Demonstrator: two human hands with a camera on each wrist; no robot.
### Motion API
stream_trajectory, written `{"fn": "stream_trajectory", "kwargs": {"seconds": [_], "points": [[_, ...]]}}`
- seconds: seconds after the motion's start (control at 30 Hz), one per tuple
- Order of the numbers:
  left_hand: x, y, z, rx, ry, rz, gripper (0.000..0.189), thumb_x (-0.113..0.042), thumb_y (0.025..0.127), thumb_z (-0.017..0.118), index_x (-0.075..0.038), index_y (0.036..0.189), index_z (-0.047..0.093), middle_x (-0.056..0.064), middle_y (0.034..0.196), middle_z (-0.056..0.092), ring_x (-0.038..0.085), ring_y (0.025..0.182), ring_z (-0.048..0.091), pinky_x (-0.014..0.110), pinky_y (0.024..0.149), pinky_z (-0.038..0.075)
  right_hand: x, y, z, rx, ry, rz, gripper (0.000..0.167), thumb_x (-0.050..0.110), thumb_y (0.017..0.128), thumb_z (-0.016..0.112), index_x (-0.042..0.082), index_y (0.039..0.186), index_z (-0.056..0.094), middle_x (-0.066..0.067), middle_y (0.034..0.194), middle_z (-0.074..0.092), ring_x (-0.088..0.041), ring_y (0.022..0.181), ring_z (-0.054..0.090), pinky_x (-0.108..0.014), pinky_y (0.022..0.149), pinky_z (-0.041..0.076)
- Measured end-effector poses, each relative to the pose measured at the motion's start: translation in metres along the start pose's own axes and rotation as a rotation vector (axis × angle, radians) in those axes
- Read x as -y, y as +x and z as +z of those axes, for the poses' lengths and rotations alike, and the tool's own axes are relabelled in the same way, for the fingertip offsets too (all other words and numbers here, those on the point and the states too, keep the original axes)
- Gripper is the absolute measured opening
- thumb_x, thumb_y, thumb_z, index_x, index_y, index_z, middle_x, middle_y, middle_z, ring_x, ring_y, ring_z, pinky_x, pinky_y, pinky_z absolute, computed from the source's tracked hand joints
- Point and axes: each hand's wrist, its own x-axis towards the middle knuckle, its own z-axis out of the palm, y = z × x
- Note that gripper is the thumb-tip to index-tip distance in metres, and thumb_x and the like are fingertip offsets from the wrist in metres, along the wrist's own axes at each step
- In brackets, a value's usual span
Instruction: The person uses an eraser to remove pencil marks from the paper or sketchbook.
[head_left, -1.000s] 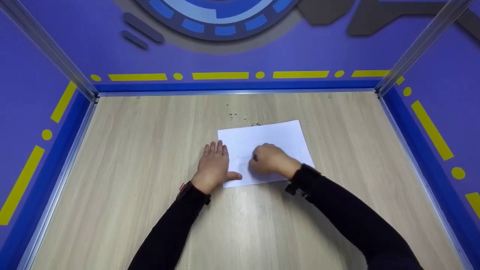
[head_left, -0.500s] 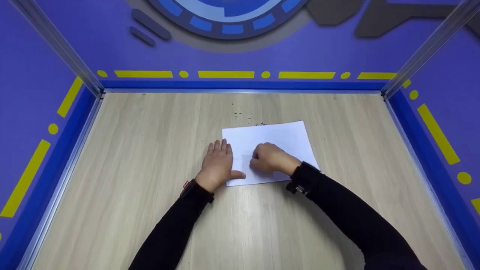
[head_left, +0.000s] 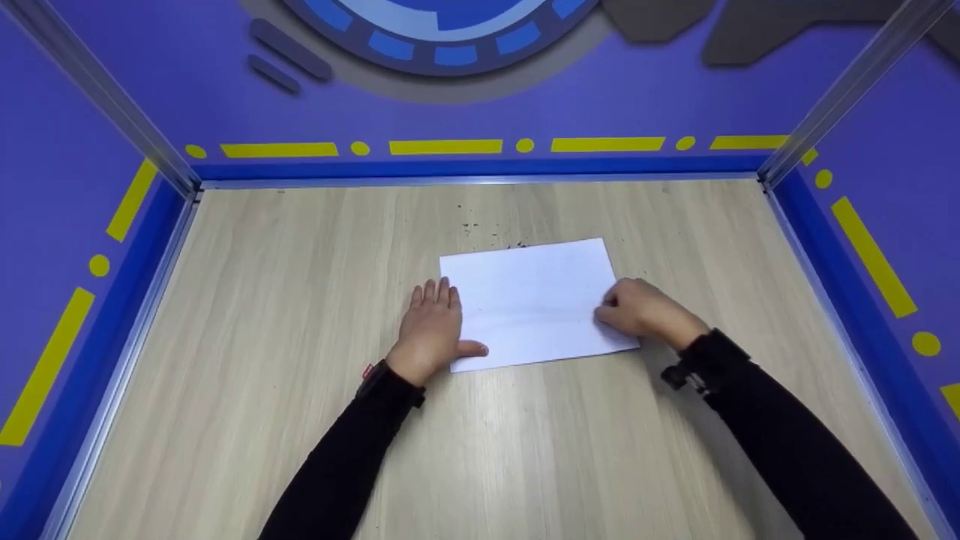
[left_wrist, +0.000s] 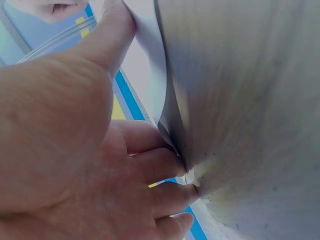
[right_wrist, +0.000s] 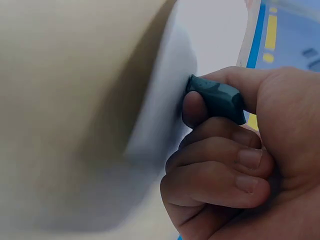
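The right hand (head_left: 641,309) has moved from the middle of the paper (head_left: 536,300) to its right edge; thumb and finger pinch a dark green block (right_wrist: 221,102). The left hand (head_left: 430,330), fingers straight, rests on the paper's left edge. Both side edges of the desk (head_left: 270,337) stay well apart; crumbs (head_left: 466,225) lie toward the back edge.

A pale wooden surface (head_left: 300,300) is stretching between three purple walls (head_left: 52,150). Dark crumbs (head_left: 469,225) are lying toward its far side. Yellow dashes (head_left: 445,147) and dots (head_left: 525,145) are running above a blue band (head_left: 480,166) along the walls. Metal posts (head_left: 844,94) are standing in both far corners, and a round blue design (head_left: 450,37) is decorating the back wall (head_left: 450,122).
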Motion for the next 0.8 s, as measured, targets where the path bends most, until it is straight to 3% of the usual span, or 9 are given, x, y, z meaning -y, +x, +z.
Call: {"fn": "stream_trajectory", "kwargs": {"seconds": [0.13,0.3,0.43,0.6,0.8], "points": [[0.000,0.000,0.000,-0.006,-0.010,-0.001,0.130,-0.081,0.087,0.074,0.009,0.170,0.028,0.030,0.181,0.022,0.049,0.171,0.020,0.058,0.142,0.015,-0.010,-0.008,-0.008,-0.002,-0.030,0.004,0.040,0.020,0.096,0.061,0.020,0.060,0.042,0.007,0.058,0.041,-0.014,0.055,0.042,-0.030,0.055,0.035],[-0.001,0.002,-0.001,-0.010,-0.020,-0.001,0.129,-0.079,0.088,0.076,0.010,0.170,0.030,0.031,0.180,0.023,0.049,0.171,0.021,0.058,0.142,0.015,-0.003,-0.014,-0.010,0.003,-0.079,-0.003,0.042,0.023,0.098,0.060,0.020,0.060,0.041,0.005,0.059,0.042,-0.016,0.056,0.044,-0.031,0.056,0.036],[-0.002,0.001,-0.002,-0.006,-0.018,0.003,0.128,-0.078,0.089,0.076,0.010,0.169,0.030,0.032,0.180,0.024,0.048,0.171,0.021,0.058,0.142,0.016,0.008,-0.017,-0.010,0.016,-0.033,-0.006,0.044,0.028,0.102,0.062,0.020,0.064,0.041,0.006,0.063,0.039,-0.015,0.061,0.044,-0.030,0.057,0.036],[-0.002,0.000,-0.003,-0.012,-0.016,0.002,0.128,-0.077,0.089,0.076,0.010,0.169,0.030,0.032,0.180,0.024,0.048,0.171,0.022,0.058,0.142,0.016,0.033,-0.013,-0.005,0.041,-0.017,-0.053,0.046,0.033,0.106,0.063,0.020,0.067,0.043,0.006,0.065,0.040,-0.016,0.063,0.044,-0.031,0.059,0.037],[-0.002,0.001,-0.002,-0.005,-0.017,0.002,0.129,-0.079,0.088,0.075,0.010,0.169,0.029,0.032,0.180,0.023,0.049,0.170,0.021,0.058,0.142,0.015,0.078,0.005,0.015,0.030,-0.038,-0.133,0.045,0.028,0.104,0.062,0.020,0.064,0.041,0.006,0.063,0.041,-0.016,0.061,0.043,-0.033,0.060,0.037]]}}
